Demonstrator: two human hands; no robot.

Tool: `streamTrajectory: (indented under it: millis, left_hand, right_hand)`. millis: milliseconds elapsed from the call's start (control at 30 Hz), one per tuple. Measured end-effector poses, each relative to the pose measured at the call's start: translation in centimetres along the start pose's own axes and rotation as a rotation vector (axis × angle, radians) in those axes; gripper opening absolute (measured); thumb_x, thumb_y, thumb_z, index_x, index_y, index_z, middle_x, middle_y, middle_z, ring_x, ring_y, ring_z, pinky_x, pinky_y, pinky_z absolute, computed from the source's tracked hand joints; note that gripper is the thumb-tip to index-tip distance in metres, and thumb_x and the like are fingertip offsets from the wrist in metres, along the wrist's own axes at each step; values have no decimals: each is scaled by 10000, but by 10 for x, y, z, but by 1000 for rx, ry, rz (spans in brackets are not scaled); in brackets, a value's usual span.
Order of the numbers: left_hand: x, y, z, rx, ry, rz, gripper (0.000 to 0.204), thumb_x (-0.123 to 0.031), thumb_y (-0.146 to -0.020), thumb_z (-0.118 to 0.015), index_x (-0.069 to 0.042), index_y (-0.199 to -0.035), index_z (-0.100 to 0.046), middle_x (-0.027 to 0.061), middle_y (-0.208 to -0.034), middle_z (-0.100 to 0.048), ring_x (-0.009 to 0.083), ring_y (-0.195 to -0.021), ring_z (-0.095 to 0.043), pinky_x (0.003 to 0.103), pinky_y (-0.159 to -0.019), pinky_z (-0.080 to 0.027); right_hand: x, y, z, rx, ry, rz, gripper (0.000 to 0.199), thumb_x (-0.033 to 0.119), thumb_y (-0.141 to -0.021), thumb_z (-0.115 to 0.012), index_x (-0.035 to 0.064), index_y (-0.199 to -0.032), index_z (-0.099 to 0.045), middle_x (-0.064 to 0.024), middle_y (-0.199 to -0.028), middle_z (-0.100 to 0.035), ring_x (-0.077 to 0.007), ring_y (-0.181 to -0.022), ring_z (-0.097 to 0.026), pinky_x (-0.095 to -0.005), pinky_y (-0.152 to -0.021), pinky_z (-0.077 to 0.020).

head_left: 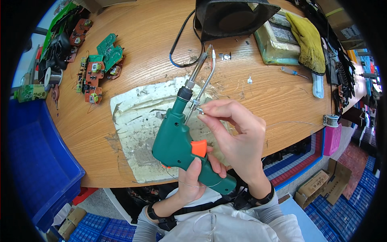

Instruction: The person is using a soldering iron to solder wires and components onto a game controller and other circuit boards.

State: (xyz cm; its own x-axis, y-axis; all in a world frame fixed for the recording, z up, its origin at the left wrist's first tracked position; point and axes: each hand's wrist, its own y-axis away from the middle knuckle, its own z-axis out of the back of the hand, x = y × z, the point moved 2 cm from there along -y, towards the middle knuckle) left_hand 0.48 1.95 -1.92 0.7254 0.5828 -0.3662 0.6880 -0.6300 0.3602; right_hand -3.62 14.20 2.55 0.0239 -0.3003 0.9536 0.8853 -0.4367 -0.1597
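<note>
My left hand point(194, 177) is wrapped round the handle of a green soldering gun point(172, 139) with an orange trigger point(199, 148). The gun is tilted, its metal tip pointing away from me toward the far side of the table. A thin bent solder-feed tube point(208, 76) runs beside the barrel, its end close to the tip. With thumb and forefinger, my right hand point(238, 127) pinches a small metal screw point(199, 109) on the clamp of that tube. Solder wire point(189, 185) loops out below the gun body. Beneath lies a stained pale cloth point(129, 109).
Circuit boards point(95, 76) lie at the left, near a blue bin point(40, 157). A black fan point(234, 18) with a cable stands at the back. A yellow glove point(304, 40), a screwdriver point(292, 71) and a solder spool point(330, 120) are to the right.
</note>
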Motion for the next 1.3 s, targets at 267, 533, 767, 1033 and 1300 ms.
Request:
streamTrajectory:
  millis: [267,533,767,1033,1300]
  left_hand:
    - [-1,-1,-1,1,-16,-7,385,-330,-841,-450,-35,-1076,-372,116,-745,-501,225,-679,-529,383,-678,-433]
    - [-1,0,-6,-30,-203,1,434,-459,-850,-331,-105,-1093,-388,25,-688,-446,153,-635,-469,354,-689,-395]
    - [-1,0,-5,-30,-197,-3,431,-457,-847,-339,-104,-1090,-388,26,-685,-447,155,-636,-470,350,-695,-389]
    - [-4,0,-12,-31,-366,-77,439,-398,-836,-404,-36,-1077,-350,84,-706,-484,199,-648,-509,375,-658,-436]
    - [-3,0,-14,20,-516,-141,403,-349,-838,-414,-21,-1062,-348,127,-719,-495,225,-665,-524,382,-661,-444]
  right_hand:
    - [-5,1,-4,-74,-97,-91,83,-10,-684,-617,-13,-734,-550,-100,-682,-601,-174,-632,-618,-234,-531,-473]
    - [-6,0,-4,-7,-190,-145,103,-30,-716,-589,-37,-801,-532,-95,-708,-597,-153,-684,-610,-224,-604,-482]
    - [-6,1,-4,62,-237,-213,108,-62,-747,-546,-63,-842,-494,-123,-747,-596,-156,-727,-601,-221,-634,-480]
    - [-5,0,-2,101,-466,-375,112,-20,-784,-516,-52,-888,-488,-131,-751,-603,-146,-711,-598,-217,-636,-480]
    - [-5,2,2,139,-613,-476,113,12,-794,-521,-52,-884,-496,-121,-751,-605,-133,-709,-595,-211,-628,-481]
